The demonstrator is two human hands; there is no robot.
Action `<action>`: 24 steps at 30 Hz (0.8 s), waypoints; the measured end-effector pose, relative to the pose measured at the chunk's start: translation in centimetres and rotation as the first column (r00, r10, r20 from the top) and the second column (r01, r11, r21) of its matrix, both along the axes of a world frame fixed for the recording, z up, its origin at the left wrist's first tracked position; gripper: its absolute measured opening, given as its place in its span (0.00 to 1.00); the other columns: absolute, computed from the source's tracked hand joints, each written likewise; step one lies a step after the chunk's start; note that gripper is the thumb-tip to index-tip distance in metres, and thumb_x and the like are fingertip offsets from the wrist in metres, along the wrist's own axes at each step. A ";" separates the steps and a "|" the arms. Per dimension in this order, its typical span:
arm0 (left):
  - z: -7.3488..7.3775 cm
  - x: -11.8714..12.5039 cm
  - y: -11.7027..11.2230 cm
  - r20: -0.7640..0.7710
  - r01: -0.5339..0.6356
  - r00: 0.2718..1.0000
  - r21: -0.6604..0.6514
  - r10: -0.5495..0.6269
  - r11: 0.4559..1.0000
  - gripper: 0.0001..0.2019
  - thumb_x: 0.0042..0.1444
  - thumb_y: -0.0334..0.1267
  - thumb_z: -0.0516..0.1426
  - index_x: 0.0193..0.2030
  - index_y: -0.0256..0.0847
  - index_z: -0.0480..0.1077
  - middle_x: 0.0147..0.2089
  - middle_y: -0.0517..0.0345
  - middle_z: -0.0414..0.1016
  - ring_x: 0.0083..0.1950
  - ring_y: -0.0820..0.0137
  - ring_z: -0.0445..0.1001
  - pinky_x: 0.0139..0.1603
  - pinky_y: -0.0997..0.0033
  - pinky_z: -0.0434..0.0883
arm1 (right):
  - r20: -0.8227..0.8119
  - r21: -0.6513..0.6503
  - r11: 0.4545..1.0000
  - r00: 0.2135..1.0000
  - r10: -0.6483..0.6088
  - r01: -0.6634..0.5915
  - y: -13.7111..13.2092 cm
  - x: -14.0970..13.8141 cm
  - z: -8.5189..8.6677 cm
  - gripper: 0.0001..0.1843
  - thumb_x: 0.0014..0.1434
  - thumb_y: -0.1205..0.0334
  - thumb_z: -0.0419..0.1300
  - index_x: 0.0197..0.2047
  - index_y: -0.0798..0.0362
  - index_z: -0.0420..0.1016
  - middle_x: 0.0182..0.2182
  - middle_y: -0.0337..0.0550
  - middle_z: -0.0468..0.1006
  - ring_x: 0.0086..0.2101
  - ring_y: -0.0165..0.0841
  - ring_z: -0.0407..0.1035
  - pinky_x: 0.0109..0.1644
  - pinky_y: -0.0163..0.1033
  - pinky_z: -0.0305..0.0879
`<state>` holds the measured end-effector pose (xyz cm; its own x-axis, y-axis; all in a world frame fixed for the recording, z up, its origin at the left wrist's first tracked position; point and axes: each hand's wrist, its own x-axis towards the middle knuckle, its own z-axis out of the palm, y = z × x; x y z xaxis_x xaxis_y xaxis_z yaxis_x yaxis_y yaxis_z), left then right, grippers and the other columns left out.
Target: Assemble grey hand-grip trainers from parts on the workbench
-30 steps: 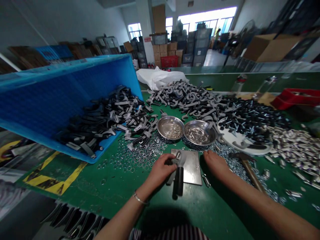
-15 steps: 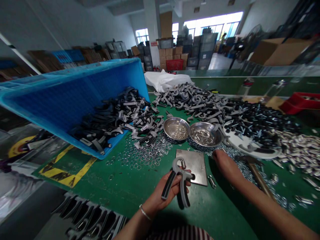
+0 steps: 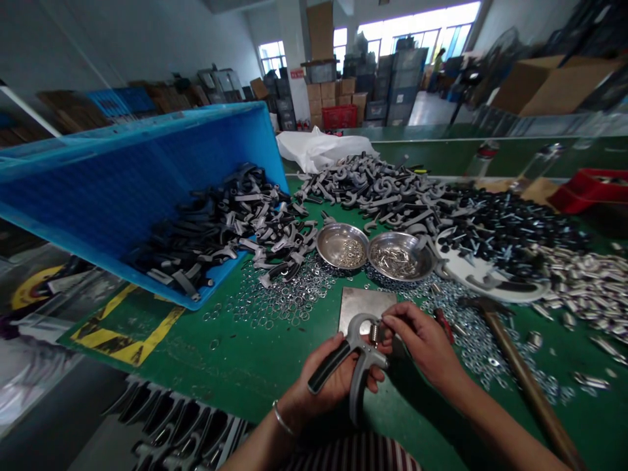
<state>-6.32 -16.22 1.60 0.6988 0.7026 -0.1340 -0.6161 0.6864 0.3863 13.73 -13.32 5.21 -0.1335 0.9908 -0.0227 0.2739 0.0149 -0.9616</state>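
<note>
While the left hand point(image 3: 321, 379) clasps the hand grip point(image 3: 366, 358), the right hand point(image 3: 426, 345) adjoins its spring point(image 3: 374, 335), whether pinching unclear.

A slim, silver-toned bangle point(image 3: 277, 412) circles the person's left wrist point(image 3: 290, 404); hands point(image 3: 426, 337) and forearms point(image 3: 500, 422) are bare, and a dark garment point(image 3: 360, 456) carries narrow, pale stripes running lengthwise.
</note>
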 end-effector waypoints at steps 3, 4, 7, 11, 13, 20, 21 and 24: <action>0.5 0.3 -0.1 -0.042 -0.001 0.999 0.002 0.001 1.000 0.32 0.60 0.54 0.56 0.58 0.24 0.69 0.54 0.32 0.76 0.38 0.62 0.78 0.41 0.67 0.71 | 0.082 0.043 0.999 0.997 -0.003 -0.001 0.0 0.1 0.1 0.13 0.65 0.49 0.55 0.37 0.49 0.70 0.31 0.41 0.78 0.33 0.36 0.73 0.38 0.40 0.69; 0.6 0.3 -0.1 -0.053 -0.005 0.999 0.007 0.005 1.000 0.31 0.60 0.54 0.56 0.57 0.25 0.71 0.51 0.34 0.77 0.38 0.62 0.78 0.41 0.67 0.71 | 0.120 0.060 0.998 0.993 0.001 -0.009 -0.1 0.1 0.2 0.12 0.66 0.50 0.55 0.37 0.49 0.70 0.31 0.41 0.78 0.33 0.37 0.73 0.39 0.41 0.69; 0.8 0.3 -0.3 -0.087 -0.017 0.996 0.022 0.018 1.000 0.27 0.61 0.54 0.55 0.53 0.30 0.74 0.43 0.41 0.80 0.38 0.63 0.77 0.42 0.67 0.72 | 0.218 0.122 0.992 0.976 0.003 -0.030 -0.3 0.2 0.2 0.12 0.67 0.52 0.53 0.36 0.48 0.69 0.32 0.42 0.78 0.34 0.38 0.73 0.41 0.42 0.68; 0.8 0.2 -0.6 -0.143 -0.017 0.989 0.052 0.024 0.999 0.26 0.64 0.52 0.51 0.55 0.33 0.75 0.44 0.43 0.79 0.40 0.63 0.76 0.44 0.66 0.72 | 0.319 0.193 0.981 0.947 -0.032 -0.032 -0.8 0.0 -0.1 0.10 0.67 0.54 0.51 0.37 0.47 0.68 0.32 0.43 0.78 0.34 0.38 0.73 0.42 0.42 0.68; 0.9 0.2 -0.8 -0.160 -0.027 0.986 0.088 0.040 0.996 0.25 0.64 0.52 0.51 0.56 0.35 0.74 0.48 0.44 0.79 0.41 0.63 0.77 0.43 0.66 0.72 | 0.358 0.223 0.973 0.933 -0.030 -0.055 -1.0 -0.2 -0.2 0.10 0.67 0.55 0.51 0.37 0.47 0.68 0.33 0.44 0.78 0.35 0.38 0.73 0.43 0.42 0.68; 1.6 -0.3 -1.5 -0.259 0.024 0.966 0.146 0.015 0.989 0.24 0.65 0.52 0.51 0.57 0.39 0.73 0.44 0.45 0.80 0.40 0.61 0.78 0.46 0.61 0.73 | 0.259 0.072 0.987 0.958 0.124 -0.147 -0.3 0.3 0.1 0.10 0.65 0.53 0.55 0.36 0.50 0.70 0.33 0.44 0.76 0.35 0.37 0.71 0.43 0.44 0.67; 2.0 -0.6 -1.7 -0.292 0.046 0.956 0.158 0.002 0.986 0.24 0.65 0.53 0.50 0.56 0.38 0.74 0.42 0.45 0.80 0.39 0.61 0.78 0.44 0.61 0.73 | 0.137 -0.025 0.985 0.975 0.174 -0.173 -0.2 0.5 0.1 0.10 0.63 0.52 0.57 0.39 0.50 0.70 0.34 0.43 0.76 0.35 0.36 0.71 0.41 0.42 0.67; 3.7 -1.5 -1.6 -0.423 0.148 0.906 0.246 -0.031 0.958 0.25 0.66 0.54 0.49 0.54 0.37 0.75 0.40 0.44 0.80 0.38 0.61 0.79 0.44 0.60 0.73 | -0.311 -0.311 0.872 0.908 0.281 -0.377 0.4 1.1 -0.5 0.19 0.58 0.47 0.64 0.43 0.52 0.69 0.34 0.42 0.76 0.31 0.33 0.70 0.34 0.38 0.66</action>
